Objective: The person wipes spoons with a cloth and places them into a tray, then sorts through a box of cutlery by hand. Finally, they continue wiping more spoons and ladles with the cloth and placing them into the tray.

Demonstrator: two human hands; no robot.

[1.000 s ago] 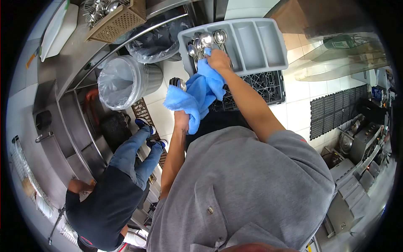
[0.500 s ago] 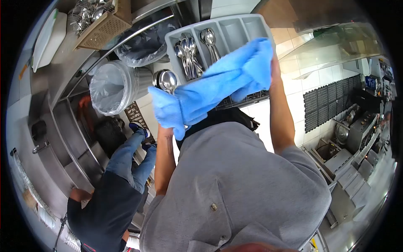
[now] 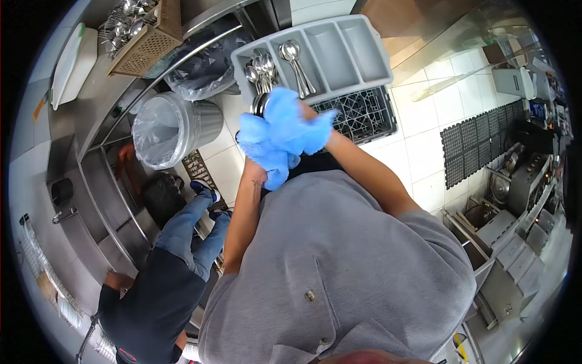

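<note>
A blue cloth (image 3: pixel 285 130) is bunched over and around a bundle of spoons (image 3: pixel 260 104), whose shiny bowls show past its upper left edge. My left hand (image 3: pixel 255 170) is closed round the wrapped bundle from below, its fingers mostly covered by cloth. My right hand (image 3: pixel 309 113) is pressed onto the cloth from the right, largely hidden in the folds. Just beyond my hands lies a grey cutlery tray (image 3: pixel 357 84). Its leftmost compartment has several spoons (image 3: pixel 262 68), and the one beside it has more spoons (image 3: pixel 297 64).
Under the tray is a black plastic rack (image 3: pixel 364 115). A lined bin (image 3: pixel 206 124) stands to the left. Above it, a tan basket of cutlery (image 3: pixel 145 48) rests on a steel counter. A co-worker (image 3: pixel 157 291) in dark clothing is at the sink on the left. Black floor matting (image 3: pixel 479 142) lies right.
My right hand has swung left from the tray's right side, bringing the stretched cloth together over the spoons at my left hand. The spoon bowls are now mostly covered.
</note>
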